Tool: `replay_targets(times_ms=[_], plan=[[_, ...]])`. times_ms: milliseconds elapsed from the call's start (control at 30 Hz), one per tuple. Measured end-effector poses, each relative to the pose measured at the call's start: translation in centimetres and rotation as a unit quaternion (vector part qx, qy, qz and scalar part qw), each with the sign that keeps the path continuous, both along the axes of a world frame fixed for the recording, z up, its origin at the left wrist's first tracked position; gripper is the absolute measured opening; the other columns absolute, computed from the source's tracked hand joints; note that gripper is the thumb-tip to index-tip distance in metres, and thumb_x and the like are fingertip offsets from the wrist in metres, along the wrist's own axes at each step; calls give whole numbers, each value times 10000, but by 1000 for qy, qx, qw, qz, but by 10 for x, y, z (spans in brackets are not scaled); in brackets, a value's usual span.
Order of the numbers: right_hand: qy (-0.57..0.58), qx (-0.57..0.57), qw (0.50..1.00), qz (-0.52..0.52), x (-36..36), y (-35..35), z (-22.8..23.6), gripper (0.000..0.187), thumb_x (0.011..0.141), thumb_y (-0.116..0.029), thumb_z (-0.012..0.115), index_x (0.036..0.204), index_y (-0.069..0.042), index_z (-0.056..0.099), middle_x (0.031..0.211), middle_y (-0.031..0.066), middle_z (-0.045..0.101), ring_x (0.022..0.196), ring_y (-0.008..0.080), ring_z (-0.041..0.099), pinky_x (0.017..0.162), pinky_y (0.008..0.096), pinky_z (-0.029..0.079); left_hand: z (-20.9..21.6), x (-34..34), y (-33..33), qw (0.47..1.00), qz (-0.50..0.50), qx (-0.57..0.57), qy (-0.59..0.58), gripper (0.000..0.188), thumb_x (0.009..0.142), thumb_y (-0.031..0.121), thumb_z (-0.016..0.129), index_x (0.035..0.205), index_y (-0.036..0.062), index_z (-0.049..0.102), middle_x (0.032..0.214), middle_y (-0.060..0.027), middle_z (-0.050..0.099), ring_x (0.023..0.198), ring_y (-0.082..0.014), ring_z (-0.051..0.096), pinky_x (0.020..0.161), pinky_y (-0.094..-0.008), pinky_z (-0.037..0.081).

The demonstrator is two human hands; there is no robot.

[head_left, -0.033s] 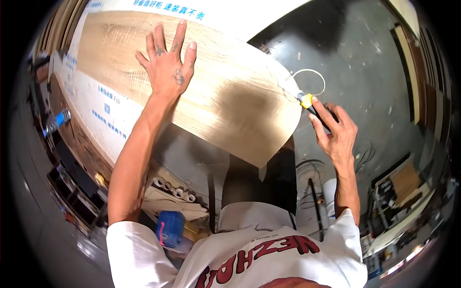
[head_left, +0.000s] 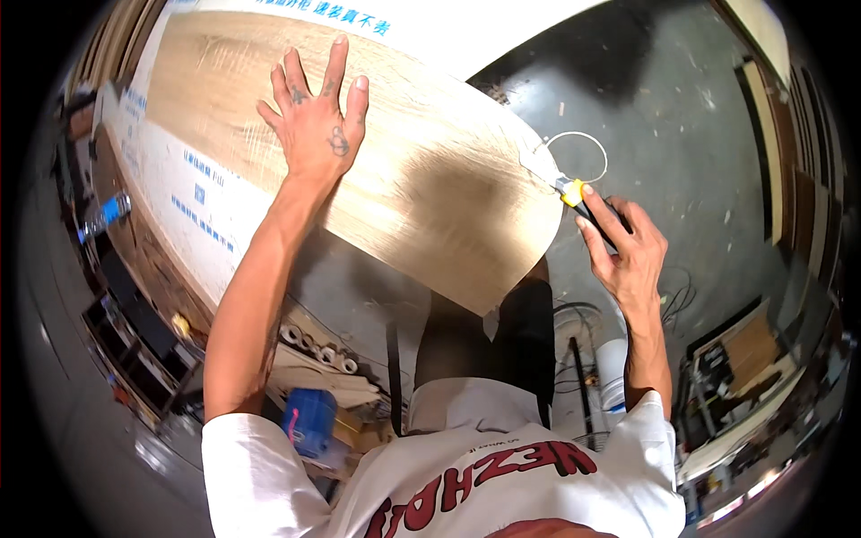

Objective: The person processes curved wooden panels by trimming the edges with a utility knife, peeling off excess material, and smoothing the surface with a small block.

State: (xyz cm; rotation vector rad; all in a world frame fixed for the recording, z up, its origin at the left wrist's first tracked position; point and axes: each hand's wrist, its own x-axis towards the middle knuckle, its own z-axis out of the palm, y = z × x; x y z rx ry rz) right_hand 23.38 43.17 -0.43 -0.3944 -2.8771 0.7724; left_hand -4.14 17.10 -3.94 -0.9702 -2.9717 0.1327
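Note:
A wood-grain board with a curved right end lies in front of me. My left hand rests flat on its upper surface, fingers spread. At the board's rounded edge, my right hand grips a flat-bladed scraper with a yellow-and-black handle. The blade points up and left and lies against the edge. A thin pale strip curls in a loop beside the blade, off the board. Whether the strip is still attached to the edge, I cannot tell. My shadow falls across the board's near right part.
White printed sheeting lies under and beside the board. A plastic bottle is at the left on a wooden edge. Below stand a blue container and several rolls. Cables and a white bucket are near my right leg; panels lean at right.

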Motion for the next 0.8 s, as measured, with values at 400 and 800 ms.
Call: replay_targets(times_ms=[400,800], plan=[[-7,-27,990,139,-48,36,0,418,762,-172,795,1172,-204,717,910,75,627,705,203,593,605,314,501,-10,8,-10,990,94,90,52,743,980,519,380,1492,-9,279,1536,-250,278,1437,-420,221,1119,-652,139],[5,-24,975,221,-131,25,-19,416,765,-218,803,1174,-218,723,901,80,617,731,204,590,591,313,506,-9,17,-3,978,179,104,39,599,914,310,551,1435,46,419,1419,-288,355,1348,-423,301,1073,-647,201]])
